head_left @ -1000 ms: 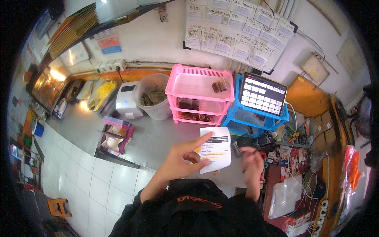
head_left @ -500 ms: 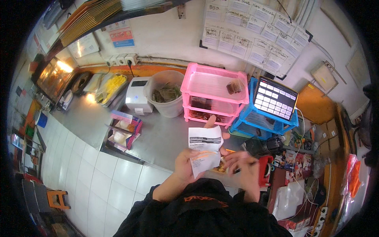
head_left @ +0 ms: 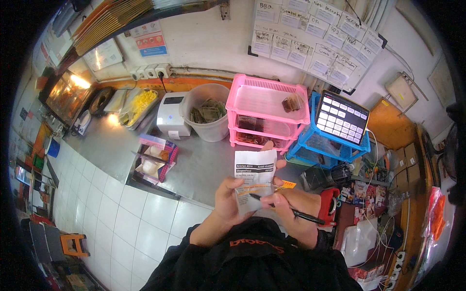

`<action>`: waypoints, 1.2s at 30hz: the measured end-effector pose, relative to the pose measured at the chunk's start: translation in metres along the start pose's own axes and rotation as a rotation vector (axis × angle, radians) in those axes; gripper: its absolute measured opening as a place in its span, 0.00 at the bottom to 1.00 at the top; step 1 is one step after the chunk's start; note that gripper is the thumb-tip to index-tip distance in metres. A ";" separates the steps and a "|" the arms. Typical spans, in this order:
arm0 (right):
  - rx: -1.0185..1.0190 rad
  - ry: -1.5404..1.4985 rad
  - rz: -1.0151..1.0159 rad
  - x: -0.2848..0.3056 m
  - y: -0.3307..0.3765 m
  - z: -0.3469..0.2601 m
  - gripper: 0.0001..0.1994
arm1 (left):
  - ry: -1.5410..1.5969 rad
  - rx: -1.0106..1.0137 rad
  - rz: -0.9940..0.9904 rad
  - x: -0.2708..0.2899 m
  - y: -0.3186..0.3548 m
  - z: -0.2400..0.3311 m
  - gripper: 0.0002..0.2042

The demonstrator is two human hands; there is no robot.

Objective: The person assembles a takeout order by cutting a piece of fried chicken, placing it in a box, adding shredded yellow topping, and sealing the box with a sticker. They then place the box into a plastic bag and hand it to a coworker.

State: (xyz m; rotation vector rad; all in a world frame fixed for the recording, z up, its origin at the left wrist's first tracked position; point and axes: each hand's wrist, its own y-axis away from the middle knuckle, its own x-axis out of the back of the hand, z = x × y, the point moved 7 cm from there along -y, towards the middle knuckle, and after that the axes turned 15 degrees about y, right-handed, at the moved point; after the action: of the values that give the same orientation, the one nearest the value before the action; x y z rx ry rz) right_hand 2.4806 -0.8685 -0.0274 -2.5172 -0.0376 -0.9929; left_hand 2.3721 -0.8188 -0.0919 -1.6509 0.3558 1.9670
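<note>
A white printed receipt [head_left: 252, 178] with an orange stripe across it stands before my chest. My left hand [head_left: 226, 201] grips it, thumb on the front and fingers behind. Between the fingers of my right hand [head_left: 296, 207] is a black pen [head_left: 306, 216], slanting with its tip against or very near the lower part of the paper. Part of an orange card [head_left: 288, 184] shows just behind the right hand.
Along the steel counter [head_left: 199, 167] stand an open food box [head_left: 158, 155], a white printer [head_left: 172, 116], a bucket [head_left: 213, 130] of small packets, a pink tiered rack [head_left: 267, 87], and a blue rack [head_left: 310, 143] bearing a tablet [head_left: 342, 116]. Cables hang at right.
My right hand, blurred before, has come left to the receipt, and the pen now shows clearly with its tip at the paper. The left hand keeps holding the receipt.
</note>
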 end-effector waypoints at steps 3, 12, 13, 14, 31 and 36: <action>-0.152 -0.188 0.024 -0.006 0.000 0.011 0.09 | 0.086 0.031 -0.011 0.002 0.001 0.000 0.46; -0.059 -0.102 -0.029 0.001 0.009 0.023 0.08 | 0.109 0.035 -0.033 0.005 -0.003 -0.002 0.40; -0.034 -0.055 -0.032 0.003 0.008 0.022 0.07 | 0.093 0.030 -0.033 0.005 -0.005 -0.003 0.40; -0.004 -0.019 -0.049 0.003 0.008 0.019 0.07 | 0.078 0.025 -0.033 0.005 -0.007 -0.004 0.40; -0.725 0.209 0.733 0.145 0.159 0.317 0.13 | 0.255 0.147 -0.066 0.002 -0.044 -0.047 0.46; -0.850 0.556 0.459 0.112 0.222 0.458 0.12 | 0.280 0.177 -0.137 -0.007 -0.057 -0.066 0.46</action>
State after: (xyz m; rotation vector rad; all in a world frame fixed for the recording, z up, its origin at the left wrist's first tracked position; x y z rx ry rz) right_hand 2.8990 -0.9000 -0.3365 -2.5759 1.3038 -1.6881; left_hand 2.4588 -0.8085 -0.0917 -1.7858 0.4919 1.5605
